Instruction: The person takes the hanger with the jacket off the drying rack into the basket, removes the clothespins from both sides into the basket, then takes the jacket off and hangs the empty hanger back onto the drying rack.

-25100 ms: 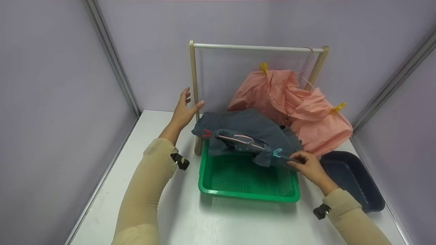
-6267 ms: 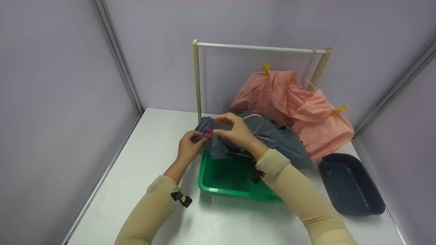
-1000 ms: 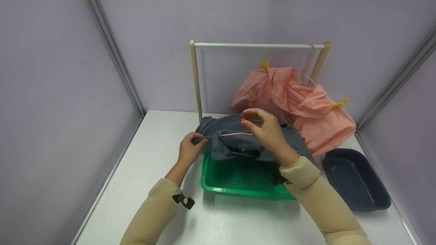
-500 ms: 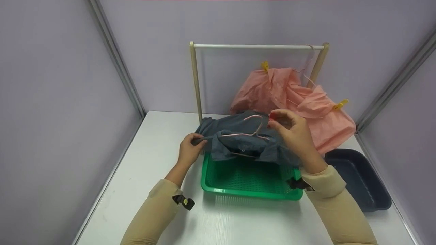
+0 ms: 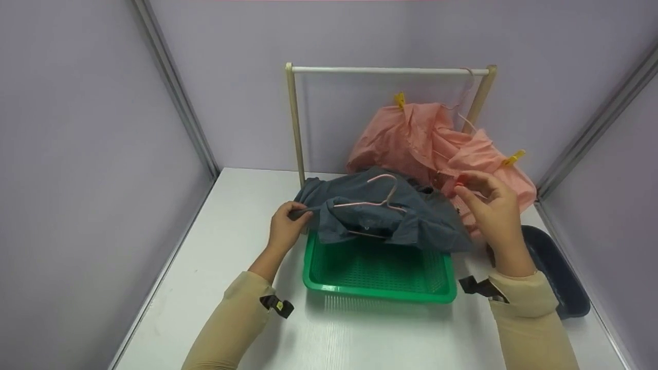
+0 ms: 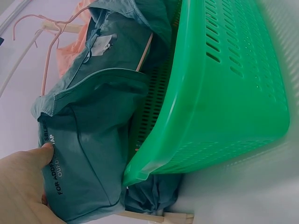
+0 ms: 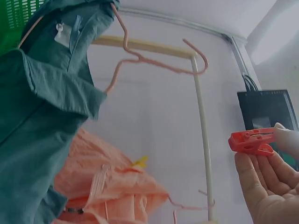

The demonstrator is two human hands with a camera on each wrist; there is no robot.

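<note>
Between right fingers (image 7: 285, 140), small red-orange clothespin (image 7: 251, 141).

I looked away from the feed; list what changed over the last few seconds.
The right hand pulled the red clip off the grey shirt and carried it rightward, toward the dark bin. The left hand still grips the shirt's sleeve; the pink garment remains hanging.
</note>
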